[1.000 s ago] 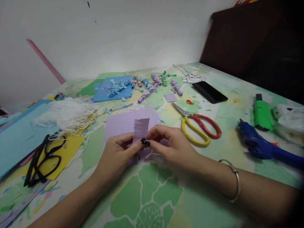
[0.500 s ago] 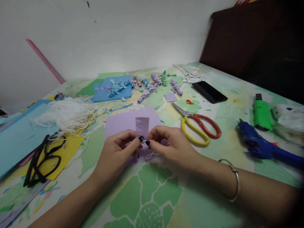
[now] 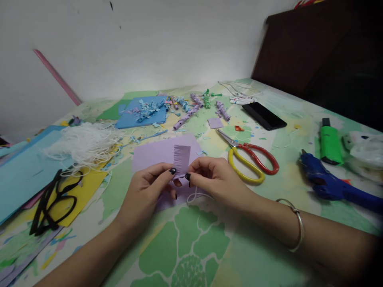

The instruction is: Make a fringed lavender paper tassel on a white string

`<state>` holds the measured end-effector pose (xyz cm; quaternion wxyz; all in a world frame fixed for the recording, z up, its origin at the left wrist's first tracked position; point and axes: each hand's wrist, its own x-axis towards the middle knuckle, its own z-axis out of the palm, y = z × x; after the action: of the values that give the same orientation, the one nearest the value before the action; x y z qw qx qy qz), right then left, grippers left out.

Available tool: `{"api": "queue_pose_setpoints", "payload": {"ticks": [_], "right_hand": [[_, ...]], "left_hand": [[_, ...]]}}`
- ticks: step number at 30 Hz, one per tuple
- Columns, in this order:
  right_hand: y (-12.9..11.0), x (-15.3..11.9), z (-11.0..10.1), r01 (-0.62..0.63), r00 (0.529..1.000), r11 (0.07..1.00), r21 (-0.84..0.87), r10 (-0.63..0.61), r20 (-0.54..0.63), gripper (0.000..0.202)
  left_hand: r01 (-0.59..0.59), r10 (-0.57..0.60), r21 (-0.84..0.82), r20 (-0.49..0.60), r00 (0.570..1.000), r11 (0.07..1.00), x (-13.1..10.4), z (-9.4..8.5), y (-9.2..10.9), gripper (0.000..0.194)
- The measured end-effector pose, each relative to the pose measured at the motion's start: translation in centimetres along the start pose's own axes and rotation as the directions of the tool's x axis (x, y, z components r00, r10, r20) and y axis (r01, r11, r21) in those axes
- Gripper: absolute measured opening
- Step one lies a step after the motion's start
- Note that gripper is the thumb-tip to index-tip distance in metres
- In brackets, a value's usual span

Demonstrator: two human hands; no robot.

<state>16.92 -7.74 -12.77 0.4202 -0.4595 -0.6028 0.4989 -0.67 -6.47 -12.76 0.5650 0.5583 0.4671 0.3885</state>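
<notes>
A small fringed strip of purple paper (image 3: 182, 158) stands upright between my hands, its cut edge facing left. My left hand (image 3: 149, 185) pinches its lower left corner between thumb and fingers. At the lower right corner, my right hand (image 3: 214, 181) is closed on the same strip. White string (image 3: 194, 197) hangs in a loop below the right fingers; where its end sits at the paper's bottom edge is hidden. Beneath both hands lies a larger purple sheet (image 3: 155, 149). Scissors (image 3: 236, 149) with one yellow and one red handle rest open beyond my right hand.
On the left are a heap of white string (image 3: 86, 143), black glasses (image 3: 56, 203) and a yellow sheet (image 3: 86, 195). Rolled fringed paper pieces (image 3: 187, 116) lie at the back. A phone (image 3: 263, 115), a green lighter-shaped object (image 3: 330, 143) and a blue glue gun (image 3: 326, 179) are at right.
The fringed strip has shifted slightly right and tilted a little. My left thumb has slid off toward the strip's left edge, and the string loop below has changed shape.
</notes>
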Motion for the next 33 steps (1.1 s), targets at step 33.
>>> {"api": "queue_pose_setpoints", "payload": {"ticks": [33], "right_hand": [[-0.23,-0.05,-0.15,-0.008,1.000,0.999,-0.042,0.008,0.020,0.010]], "left_hand": [[0.005,-0.005,0.040,0.015,1.000,0.999,-0.40,0.65,0.70,0.014]]}}
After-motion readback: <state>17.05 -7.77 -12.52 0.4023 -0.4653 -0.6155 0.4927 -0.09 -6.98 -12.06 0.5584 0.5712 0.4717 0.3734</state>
